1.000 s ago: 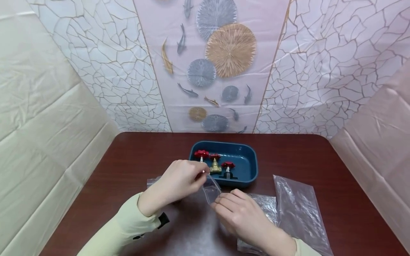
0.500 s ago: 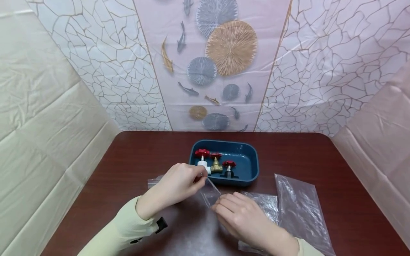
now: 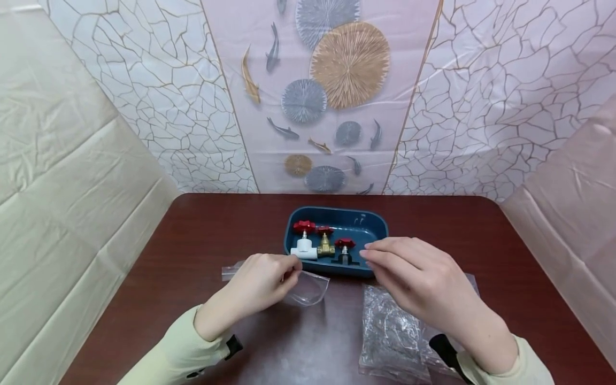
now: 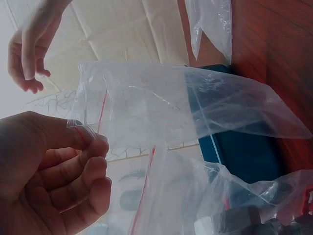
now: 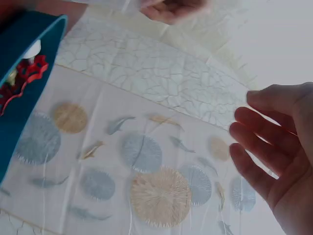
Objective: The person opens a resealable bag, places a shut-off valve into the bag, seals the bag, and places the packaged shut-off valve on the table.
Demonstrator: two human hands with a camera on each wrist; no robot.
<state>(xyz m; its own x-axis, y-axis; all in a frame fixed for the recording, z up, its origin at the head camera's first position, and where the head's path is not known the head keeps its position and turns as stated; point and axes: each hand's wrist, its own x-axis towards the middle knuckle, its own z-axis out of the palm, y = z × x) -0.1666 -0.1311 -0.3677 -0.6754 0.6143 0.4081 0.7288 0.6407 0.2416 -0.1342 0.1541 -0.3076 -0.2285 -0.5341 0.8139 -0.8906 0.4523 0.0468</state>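
- The left hand (image 3: 262,280) pinches the top edge of a small clear zip bag (image 3: 303,289) between thumb and curled fingers; the bag hangs open just above the table (image 3: 192,246), near the middle of its front half
- In the left wrist view the same bag (image 4: 161,122) shows a red zip line along its mouth, held at one corner by the fingertips (image 4: 90,142)
- The right hand (image 3: 418,272) hovers with fingers straight and loosely spread, holding nothing, over the front right corner of the blue tray (image 3: 370,222)
- In the right wrist view the right hand's fingers (image 5: 264,142) are plainly apart and relaxed
- The tray sits at the middle of the table, nearer the back edge, and holds three valves with red handles: a white one (image 3: 304,243) at the left, a brass one (image 3: 325,243) beside it, a dark one (image 3: 344,252) nearest the right hand
- More clear bags (image 3: 392,331) lie flat by the table's front edge, under the right forearm
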